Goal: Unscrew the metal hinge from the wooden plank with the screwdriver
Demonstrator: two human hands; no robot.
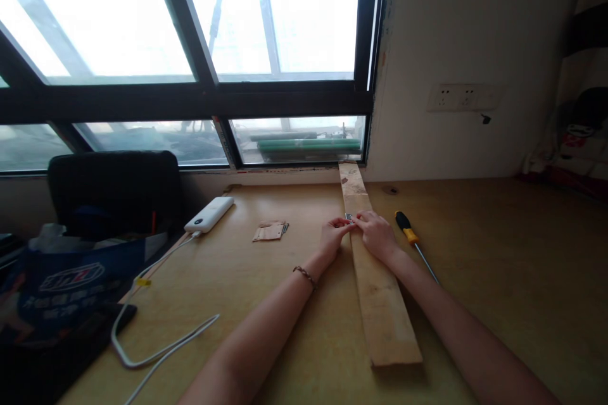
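A long wooden board (380,304) lies lengthwise on the table, its far end reaching the window. On it, a small silvery metal piece (348,217) shows between my fingertips; its exact kind is too small to make out. My left hand (334,235) pinches this piece from the left, at the board's edge. From the other side my right hand (376,235) rests across the board, fingers closed at the same piece. Right of the board lies a screwdriver (407,228) with a black and yellow handle, touched by neither hand.
A torn piece of cardboard (268,231) with thin dark metal bits lies left of my hands. A white power bank (209,214) with a white cable (124,354) sits near the table's left edge. Beyond that edge stand a black chair (114,180) and a blue bag (80,278).
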